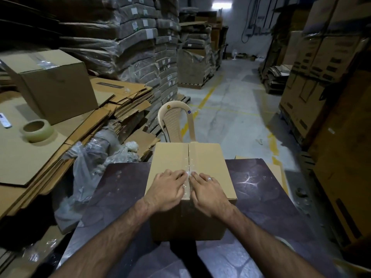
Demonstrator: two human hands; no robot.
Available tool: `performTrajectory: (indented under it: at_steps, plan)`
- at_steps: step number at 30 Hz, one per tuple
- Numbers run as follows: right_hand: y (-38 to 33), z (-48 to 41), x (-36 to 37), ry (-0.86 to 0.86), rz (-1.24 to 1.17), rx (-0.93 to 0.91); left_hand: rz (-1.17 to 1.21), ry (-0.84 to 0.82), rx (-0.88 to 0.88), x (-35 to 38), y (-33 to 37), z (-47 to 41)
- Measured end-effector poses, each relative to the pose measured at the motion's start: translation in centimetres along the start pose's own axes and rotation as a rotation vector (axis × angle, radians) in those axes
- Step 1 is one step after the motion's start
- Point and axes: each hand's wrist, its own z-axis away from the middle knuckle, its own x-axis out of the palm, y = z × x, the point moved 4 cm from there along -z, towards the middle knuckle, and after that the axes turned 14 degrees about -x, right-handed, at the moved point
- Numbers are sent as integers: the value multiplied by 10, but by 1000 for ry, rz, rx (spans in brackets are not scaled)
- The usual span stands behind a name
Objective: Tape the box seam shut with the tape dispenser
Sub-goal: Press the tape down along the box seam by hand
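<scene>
A tape roll (37,130) sits far left. On the box (168,157), centre of the table (261,189), the left hand (168,187) lies flat beside the seam (188,155), the right hand (208,189) flat opposite, both gripping nothing, likely pressing tape (190,171) down

You find no legible text: the white labels (149,33) on the wrapped stacks (138,63), upper centre, and the chair stickers (168,106), centre, are too blurred.
</scene>
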Motion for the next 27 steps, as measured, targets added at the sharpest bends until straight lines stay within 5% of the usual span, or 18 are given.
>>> performTrajectory:
  at_steps: [27]
  plan:
    - [10, -15, 5, -43, -10, -44, 106, -30, -120, 10, -2, -6]
